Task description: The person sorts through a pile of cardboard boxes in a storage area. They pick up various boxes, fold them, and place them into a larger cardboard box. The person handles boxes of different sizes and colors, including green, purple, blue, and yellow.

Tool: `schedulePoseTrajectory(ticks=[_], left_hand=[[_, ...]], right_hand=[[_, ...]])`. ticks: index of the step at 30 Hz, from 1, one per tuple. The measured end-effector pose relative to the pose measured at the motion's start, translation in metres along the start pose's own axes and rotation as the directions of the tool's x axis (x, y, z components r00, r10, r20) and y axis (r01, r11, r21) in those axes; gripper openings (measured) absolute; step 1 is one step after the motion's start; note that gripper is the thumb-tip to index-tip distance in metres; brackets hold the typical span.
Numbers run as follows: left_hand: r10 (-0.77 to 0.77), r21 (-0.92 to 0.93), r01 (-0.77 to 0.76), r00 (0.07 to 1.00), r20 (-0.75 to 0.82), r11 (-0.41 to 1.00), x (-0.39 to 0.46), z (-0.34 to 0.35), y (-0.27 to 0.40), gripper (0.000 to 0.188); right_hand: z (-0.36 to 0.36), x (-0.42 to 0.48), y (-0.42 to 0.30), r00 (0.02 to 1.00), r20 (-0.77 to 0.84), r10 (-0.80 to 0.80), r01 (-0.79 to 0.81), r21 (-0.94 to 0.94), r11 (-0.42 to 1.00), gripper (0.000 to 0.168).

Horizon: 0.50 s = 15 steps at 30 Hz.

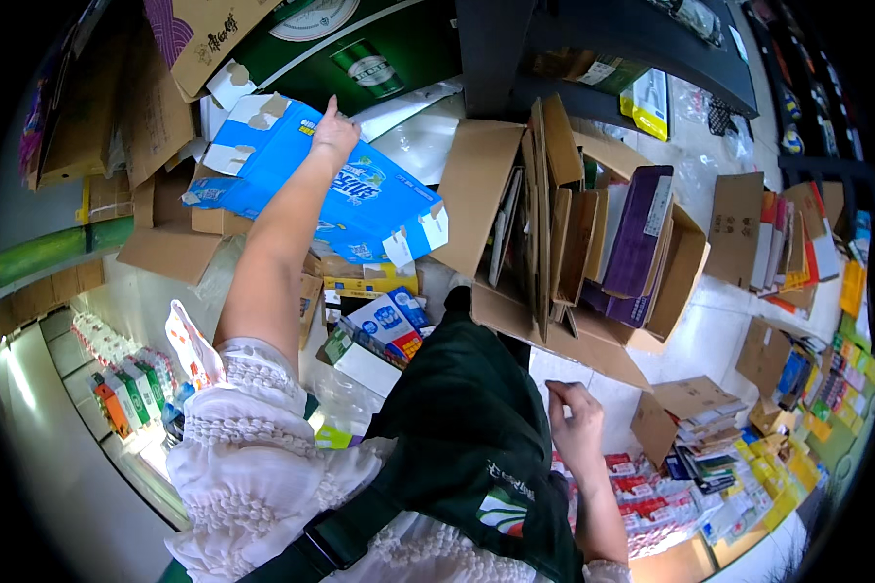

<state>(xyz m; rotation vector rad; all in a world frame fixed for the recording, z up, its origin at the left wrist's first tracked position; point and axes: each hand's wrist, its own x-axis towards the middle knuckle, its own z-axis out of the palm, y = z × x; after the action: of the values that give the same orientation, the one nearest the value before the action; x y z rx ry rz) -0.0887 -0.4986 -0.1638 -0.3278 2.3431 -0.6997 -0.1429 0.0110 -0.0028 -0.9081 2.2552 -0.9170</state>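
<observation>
A blue printed carton (401, 193), opened flat with torn white flaps, hangs slantwise in front of me. My left hand (335, 136) grips it at its upper edge, one finger stretched out along the far side. Lower down on the right, my right hand (580, 423) is beside my dark green apron (474, 423), fingers loosely curled and nothing visible in them. Between the two hands stands a large open cardboard box (481, 160), packed with flattened cartons on edge, among them a purple carton (634, 233).
Green beer cartons (408, 58) stand at the back. An open brown box (175, 244) sits at left. By my feet is a box of small packages (383, 328). More boxes of folded cardboard (736, 226) and red-and-white packaged goods (649, 495) line the right side.
</observation>
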Motion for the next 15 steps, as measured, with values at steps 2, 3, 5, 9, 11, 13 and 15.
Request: schedulePoseTrajectory(ticks=[2, 3, 5, 9, 11, 13, 15], left_hand=[[0.034, 0.017, -0.034, 0.999, -0.020, 0.999, -0.004, 0.012, -0.005, 0.020], [0.035, -0.060, -0.036, 0.999, -0.016, 0.998, -0.008, 0.010, -0.007, 0.019], [0.029, -0.217, -0.029, 1.000, -0.001, 0.976, -0.033, -0.001, -0.014, 0.016], [-0.069, -0.289, 0.008, 0.977, -0.201, 0.957, -0.138, -0.034, -0.054, 0.012], [-0.176, -0.375, 0.043, 0.928, -0.328, 0.926, -0.211, -0.053, -0.077, 0.013], [-0.290, -0.419, 0.112, 0.874, -0.390, 0.901, -0.279, -0.057, -0.099, 0.015], [-0.455, -0.456, 0.244, 0.773, -0.442, 0.856, -0.347, -0.068, -0.118, 0.021]], right_hand=[[0.011, 0.016, -0.017, 0.997, 0.020, -0.069, 0.069, -0.012, 0.998, 0.013], [0.016, 0.024, -0.027, 0.993, 0.034, -0.112, 0.113, -0.019, 0.993, 0.013], [0.024, 0.038, -0.046, 0.975, 0.069, -0.210, 0.212, -0.032, 0.977, 0.015], [0.039, 0.056, -0.073, 0.915, 0.118, -0.387, 0.388, 0.014, 0.922, 0.016], [0.046, 0.060, -0.079, 0.901, 0.152, -0.405, 0.406, 0.031, 0.913, 0.015], [0.051, 0.062, -0.086, 0.897, 0.254, -0.361, 0.370, 0.015, 0.929, 0.017], [0.058, 0.064, -0.088, 0.881, 0.347, -0.322, 0.341, 0.007, 0.940, 0.022]])
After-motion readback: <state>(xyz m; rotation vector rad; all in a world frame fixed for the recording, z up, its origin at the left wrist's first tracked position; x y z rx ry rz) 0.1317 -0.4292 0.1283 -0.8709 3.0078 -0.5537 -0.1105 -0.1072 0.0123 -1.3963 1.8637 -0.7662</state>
